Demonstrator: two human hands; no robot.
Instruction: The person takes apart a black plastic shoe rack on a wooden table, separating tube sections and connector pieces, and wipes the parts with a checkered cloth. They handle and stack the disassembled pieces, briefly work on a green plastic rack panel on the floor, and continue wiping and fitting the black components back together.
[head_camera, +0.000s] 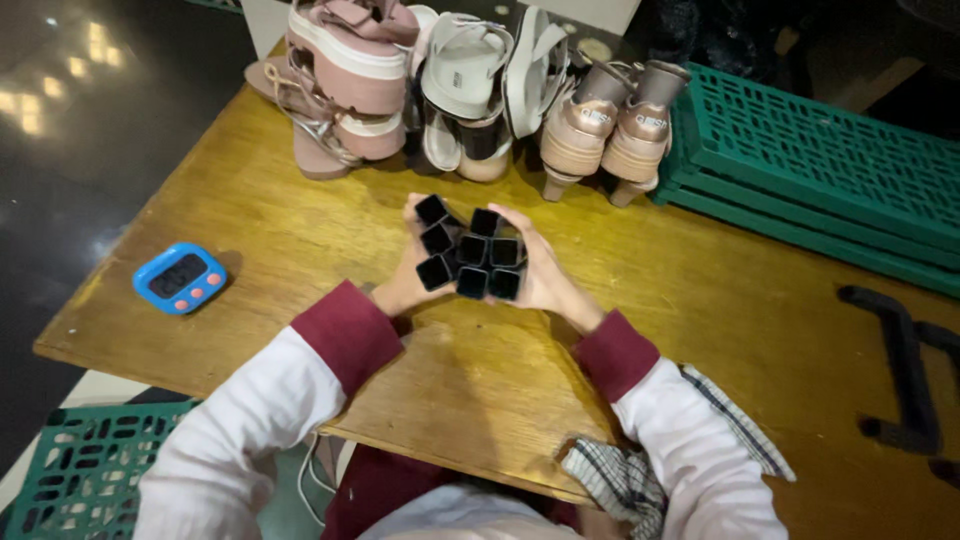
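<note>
Both hands are up over the middle of the wooden surface (300, 240), and between them sits a cluster of black square tubes (470, 250), open ends facing up at the camera. The left hand (405, 285) wraps the left side of the cluster, fingers curled around the outer tubes, closed on them. The right hand (540, 275) presses in from the right, palm against the tubes and fingers lying along the far edge, also gripping. The tubes are packed side by side in rough rows, though the ones at the upper left stick out a little from the rest. Whether the cluster rests on the surface or is lifted just off it, I cannot tell.

Along the far edge of the surface stands a row of shoes: pink platform sandals (345, 80) stacked on the left, white sandals (480, 85) beside them, and a pair of beige heeled shoes (610, 125) to the right. Touching that last pair is a green plastic crate (820, 170), lying flat. Well to the left of the hands lies a blue timer (180, 277) with pink buttons. A black handle-shaped piece (900, 360) lies far right. A checked cloth (620, 480) hangs at the near edge, under the right sleeve. Another green crate (80, 460) sits down on the floor, lower left.
</note>
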